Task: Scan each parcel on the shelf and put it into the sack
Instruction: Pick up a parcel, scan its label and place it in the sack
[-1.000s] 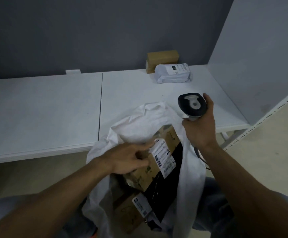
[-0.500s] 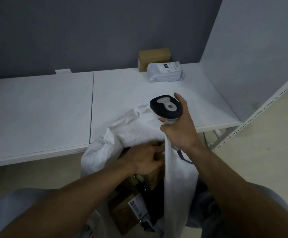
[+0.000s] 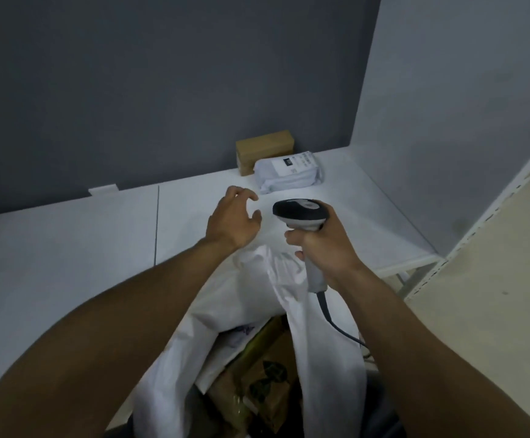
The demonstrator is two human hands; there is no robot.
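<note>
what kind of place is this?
Probably a parcel sorting or dispatch station: barcode scanner in the right hand, a labelled mailer and cardboard box on the shelf, a white sack holding boxes.

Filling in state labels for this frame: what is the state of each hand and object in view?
left hand: open, empty, over the shelf near the white parcel
right hand: grips the scanner handle
scanner: held, cable attached
white parcel: lying on the shelf, label up, untouched
brown box: on the shelf, behind the white parcel
sack: mouth open, cardboard boxes inside
</note>
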